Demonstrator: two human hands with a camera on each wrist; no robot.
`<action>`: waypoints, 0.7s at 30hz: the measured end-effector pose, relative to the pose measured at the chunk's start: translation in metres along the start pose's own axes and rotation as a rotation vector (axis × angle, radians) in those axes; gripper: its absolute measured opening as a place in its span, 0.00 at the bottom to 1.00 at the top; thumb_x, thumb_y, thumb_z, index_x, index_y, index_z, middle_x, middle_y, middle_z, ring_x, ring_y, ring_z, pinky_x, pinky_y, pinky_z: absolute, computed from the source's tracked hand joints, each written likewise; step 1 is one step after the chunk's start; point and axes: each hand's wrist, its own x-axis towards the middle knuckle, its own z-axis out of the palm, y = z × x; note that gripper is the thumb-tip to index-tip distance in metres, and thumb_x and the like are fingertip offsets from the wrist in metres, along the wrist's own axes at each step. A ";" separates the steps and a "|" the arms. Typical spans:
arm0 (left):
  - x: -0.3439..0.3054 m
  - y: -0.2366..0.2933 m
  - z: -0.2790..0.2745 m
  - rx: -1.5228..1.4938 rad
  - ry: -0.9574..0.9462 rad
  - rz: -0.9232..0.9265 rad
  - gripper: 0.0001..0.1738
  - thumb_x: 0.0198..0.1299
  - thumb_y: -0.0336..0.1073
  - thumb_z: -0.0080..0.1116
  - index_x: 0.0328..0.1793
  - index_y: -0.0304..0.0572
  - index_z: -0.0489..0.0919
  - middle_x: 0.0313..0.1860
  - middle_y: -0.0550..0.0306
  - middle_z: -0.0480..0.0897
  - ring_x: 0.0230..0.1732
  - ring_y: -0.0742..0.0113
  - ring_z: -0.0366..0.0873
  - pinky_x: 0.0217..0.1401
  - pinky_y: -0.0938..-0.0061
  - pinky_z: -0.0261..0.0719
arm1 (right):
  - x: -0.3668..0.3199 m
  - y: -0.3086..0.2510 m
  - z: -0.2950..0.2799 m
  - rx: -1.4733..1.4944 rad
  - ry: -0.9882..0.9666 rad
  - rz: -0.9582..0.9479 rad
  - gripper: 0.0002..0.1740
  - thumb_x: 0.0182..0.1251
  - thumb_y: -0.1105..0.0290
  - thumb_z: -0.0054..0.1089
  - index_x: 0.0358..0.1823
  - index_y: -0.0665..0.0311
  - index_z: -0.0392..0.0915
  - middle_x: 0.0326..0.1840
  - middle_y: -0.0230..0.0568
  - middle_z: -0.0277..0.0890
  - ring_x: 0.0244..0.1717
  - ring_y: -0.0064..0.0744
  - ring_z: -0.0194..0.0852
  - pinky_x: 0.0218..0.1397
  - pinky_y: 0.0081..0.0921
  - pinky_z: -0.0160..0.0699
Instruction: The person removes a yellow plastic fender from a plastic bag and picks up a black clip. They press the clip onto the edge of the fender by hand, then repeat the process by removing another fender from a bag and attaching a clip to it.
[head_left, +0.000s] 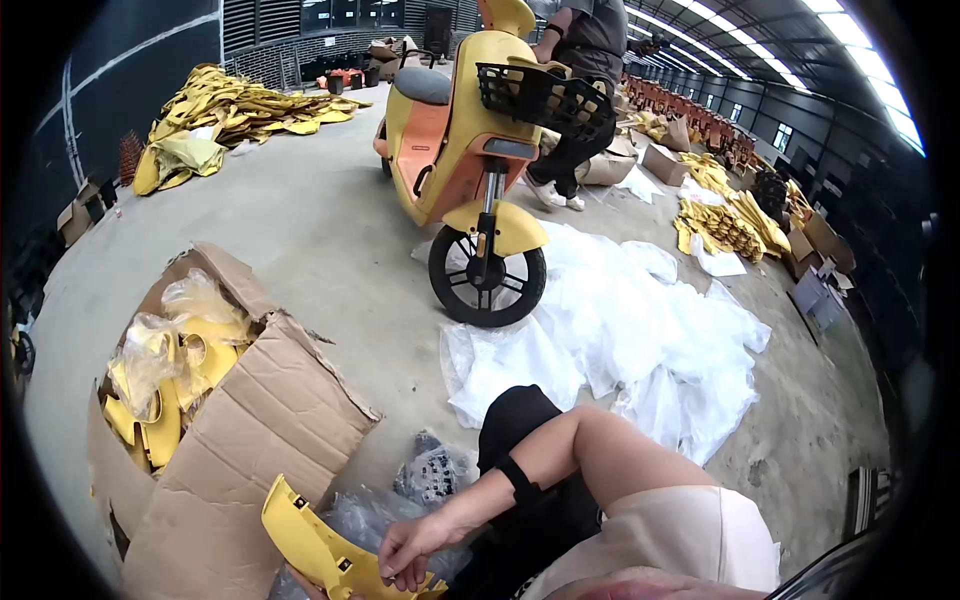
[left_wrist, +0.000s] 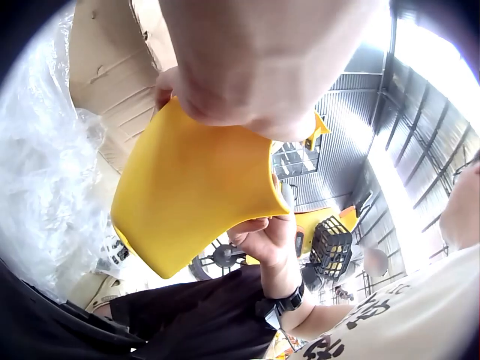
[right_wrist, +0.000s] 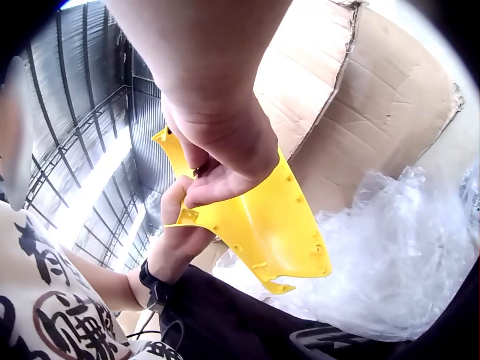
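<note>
Both hands grip one yellow panel [head_left: 305, 540] at its lower-right end, right hand [head_left: 408, 548] and left hand [right_wrist: 180, 216] curled around its edge; its long axis runs up-left toward the cardboard box [head_left: 260, 420].

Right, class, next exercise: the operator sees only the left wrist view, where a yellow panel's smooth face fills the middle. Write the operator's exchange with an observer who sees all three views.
Operator: I only get the smooth side. What is the other side like?
Observer: In the right wrist view the yellow panel has small tabs sticking out along its edges.
Operator: Are there more parts like it nearby?
Observer: Yes, the head view shows an open cardboard box beside the person, holding more yellow parts in clear wrapping.
</note>
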 end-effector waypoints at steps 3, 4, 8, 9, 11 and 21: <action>0.004 0.025 0.003 0.034 -0.010 0.050 0.55 0.59 0.35 0.59 0.84 0.33 0.36 0.84 0.35 0.43 0.83 0.43 0.42 0.83 0.57 0.40 | -0.001 -0.004 0.000 -0.024 -0.030 -0.008 0.16 0.73 0.58 0.62 0.46 0.65 0.82 0.36 0.35 0.85 0.36 0.25 0.87 0.38 0.21 0.86; 0.007 0.043 0.005 0.127 0.041 0.007 0.55 0.59 0.36 0.59 0.84 0.33 0.37 0.83 0.34 0.44 0.83 0.43 0.43 0.83 0.57 0.41 | 0.000 -0.001 -0.002 -0.014 -0.019 -0.010 0.16 0.73 0.58 0.62 0.46 0.65 0.82 0.36 0.35 0.85 0.36 0.25 0.87 0.38 0.21 0.86; 0.016 0.055 0.001 0.181 0.121 -0.052 0.58 0.60 0.41 0.62 0.84 0.33 0.33 0.84 0.34 0.39 0.84 0.43 0.41 0.83 0.56 0.42 | 0.003 0.004 -0.004 -0.070 -0.024 -0.077 0.15 0.73 0.59 0.63 0.43 0.66 0.83 0.36 0.32 0.85 0.35 0.21 0.85 0.37 0.20 0.85; 0.020 0.069 0.012 0.126 0.209 0.107 0.45 0.67 0.42 0.60 0.81 0.29 0.49 0.74 0.35 0.60 0.71 0.43 0.63 0.74 0.56 0.60 | 0.002 0.004 -0.003 -0.048 -0.058 -0.055 0.15 0.73 0.59 0.63 0.43 0.66 0.84 0.36 0.32 0.85 0.34 0.20 0.84 0.37 0.20 0.85; 0.036 0.052 0.017 0.114 0.223 0.057 0.49 0.59 0.38 0.55 0.83 0.33 0.44 0.78 0.38 0.55 0.76 0.47 0.57 0.77 0.59 0.57 | 0.000 -0.005 0.000 -0.080 0.003 -0.058 0.16 0.73 0.60 0.63 0.47 0.67 0.84 0.35 0.32 0.84 0.34 0.19 0.82 0.38 0.19 0.84; 0.026 0.047 0.008 -0.004 0.268 -0.092 0.55 0.52 0.23 0.49 0.85 0.40 0.35 0.78 0.44 0.56 0.72 0.56 0.63 0.74 0.65 0.60 | -0.008 -0.031 0.000 -0.020 0.249 0.050 0.15 0.77 0.67 0.55 0.58 0.70 0.75 0.45 0.44 0.86 0.46 0.31 0.87 0.49 0.22 0.86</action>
